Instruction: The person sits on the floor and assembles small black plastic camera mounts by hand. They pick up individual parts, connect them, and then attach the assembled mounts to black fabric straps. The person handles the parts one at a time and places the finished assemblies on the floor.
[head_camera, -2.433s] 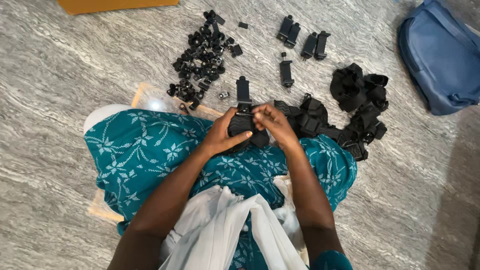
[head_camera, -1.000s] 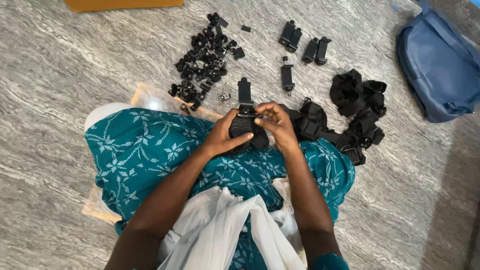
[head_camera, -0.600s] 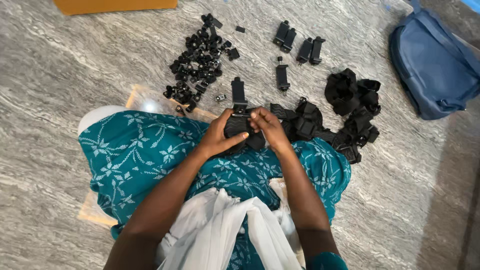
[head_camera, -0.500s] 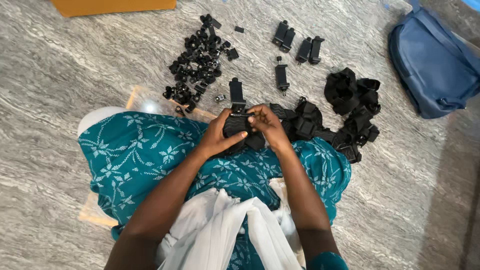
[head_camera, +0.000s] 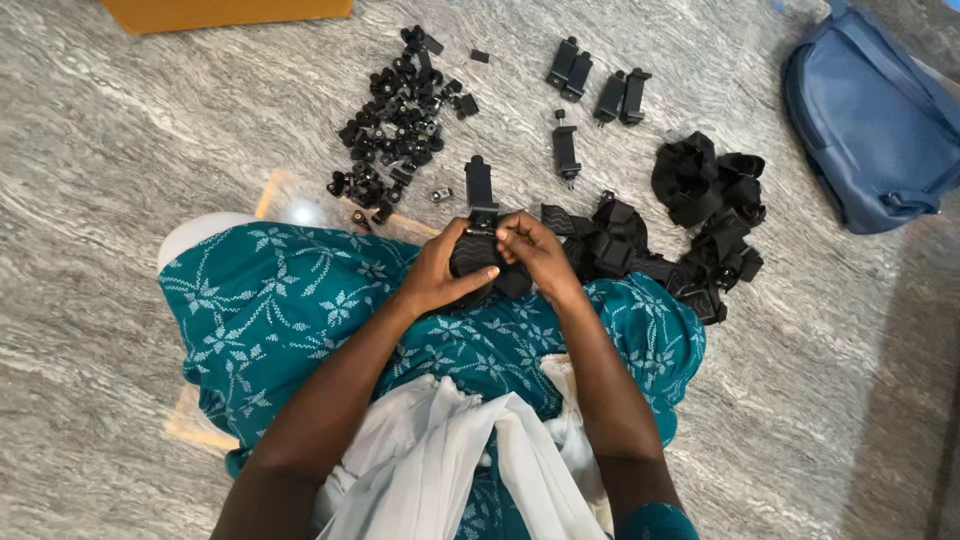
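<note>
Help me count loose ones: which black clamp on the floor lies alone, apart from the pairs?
The single black clamp lying just beyond the hands. The other four lie farther off as two touching pairs and.

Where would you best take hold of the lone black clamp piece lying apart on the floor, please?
Probably across the long flat sides of the lone black clamp piece, coming from above: it lies flat on the grey marbled floor, its screw end toward the person, with free space on both flanks.

A blue backpack (head_camera: 880, 115) lies at the frame's upper right, an orange box (head_camera: 225, 12) along the top edge — between them, a heap of small black fittings (head_camera: 400, 115) and four black clamps (head_camera: 598, 85) on grey marbled floor (head_camera: 120, 150).
</note>
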